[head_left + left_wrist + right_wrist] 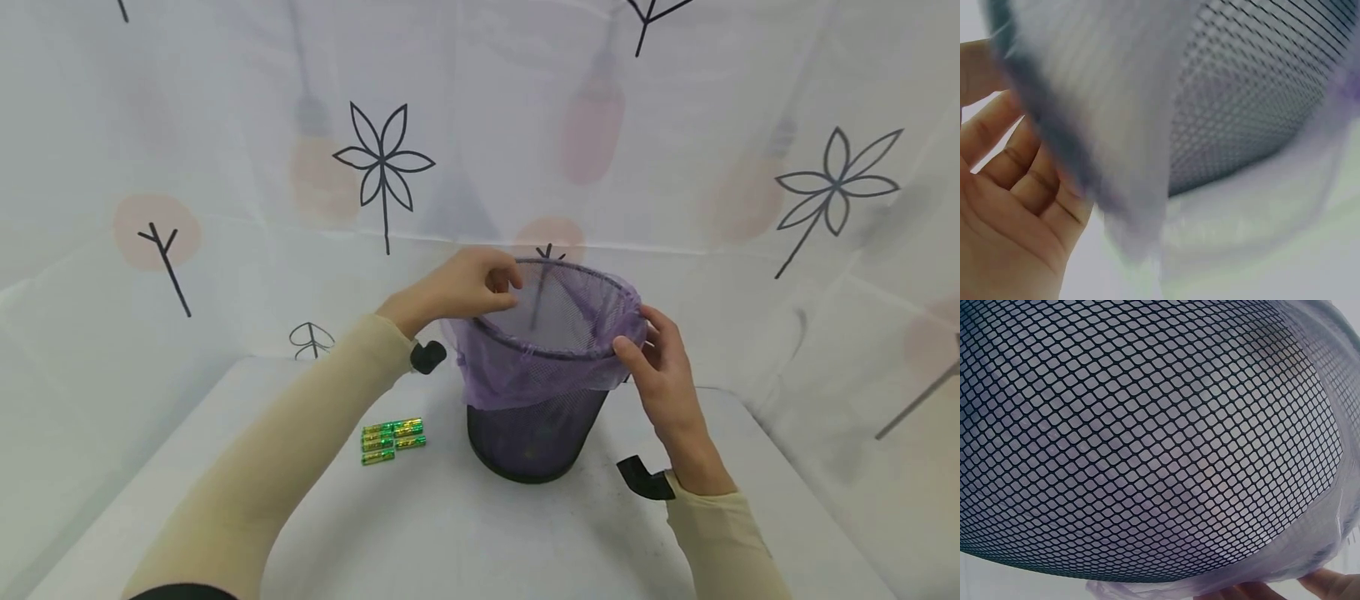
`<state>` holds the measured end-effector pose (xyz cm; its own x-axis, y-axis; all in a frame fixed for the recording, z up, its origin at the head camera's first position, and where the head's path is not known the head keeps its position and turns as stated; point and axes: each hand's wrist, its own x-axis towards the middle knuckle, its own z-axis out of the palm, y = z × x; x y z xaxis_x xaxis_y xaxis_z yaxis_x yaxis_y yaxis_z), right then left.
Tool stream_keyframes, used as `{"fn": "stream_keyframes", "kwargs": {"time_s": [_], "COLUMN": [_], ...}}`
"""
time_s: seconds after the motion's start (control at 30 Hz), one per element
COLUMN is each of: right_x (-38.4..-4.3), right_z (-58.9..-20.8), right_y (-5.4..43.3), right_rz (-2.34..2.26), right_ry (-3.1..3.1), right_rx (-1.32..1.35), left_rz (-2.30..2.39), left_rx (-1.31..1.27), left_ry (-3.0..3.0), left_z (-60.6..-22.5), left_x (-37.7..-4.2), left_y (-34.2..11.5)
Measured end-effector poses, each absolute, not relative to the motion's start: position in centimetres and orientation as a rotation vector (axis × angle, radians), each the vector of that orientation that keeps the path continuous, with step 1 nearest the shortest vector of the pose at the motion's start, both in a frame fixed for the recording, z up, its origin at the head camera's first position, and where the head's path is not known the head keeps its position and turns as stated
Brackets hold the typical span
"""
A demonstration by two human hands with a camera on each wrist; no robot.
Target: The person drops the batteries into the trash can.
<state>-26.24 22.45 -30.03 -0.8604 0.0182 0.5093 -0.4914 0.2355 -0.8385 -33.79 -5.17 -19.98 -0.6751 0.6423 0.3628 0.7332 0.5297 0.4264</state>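
Note:
A dark mesh trash bin (536, 446) stands upright on the white table. A thin purple trash bag (517, 379) lines it and is folded down over the rim. My left hand (461, 287) is over the left side of the rim, fingers loosely bent, with a gap between thumb and forefinger. In the left wrist view the rim partly hides those fingers (1013, 156). My right hand (663, 375) grips the bag at the right side of the rim, thumb in front and fingers on the outer side. Fingers (1322, 584) show under the bag's edge in the right wrist view.
Several green and gold batteries (378, 457) lie grouped on the table (420, 542) left of the bin. Behind the table hangs a white curtain (480, 125) printed with leaves and pink shapes.

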Motion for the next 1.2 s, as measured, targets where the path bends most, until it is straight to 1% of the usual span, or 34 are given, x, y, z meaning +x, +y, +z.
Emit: {"fn": "stream_keyframes", "kwargs": {"time_s": [0.2,0.37,0.63,1.2], "right_x": [-26.2,-26.3,-26.0,-26.1], "right_z": [-29.9,-29.9,-29.8,-29.9], "right_y": [22.4,22.5,22.4,22.2], "right_rz": [1.657,1.649,1.668,1.659], "right_ry": [-2.104,-2.102,-2.105,-2.111], "right_rx": [0.435,0.438,0.421,0.433], "left_rz": [-0.895,-0.871,-0.835,-0.833], "left_rx": [-1.109,-1.071,-1.037,-0.996], "left_ry": [-2.529,-2.517,-2.620,-2.846], "left_z": [-20.0,-21.4,-25.9,-34.7], "left_x": [-32.8,-32.2,-31.6,-30.0], "left_y": [-9.1,-11.7,-14.2,-16.7]}}
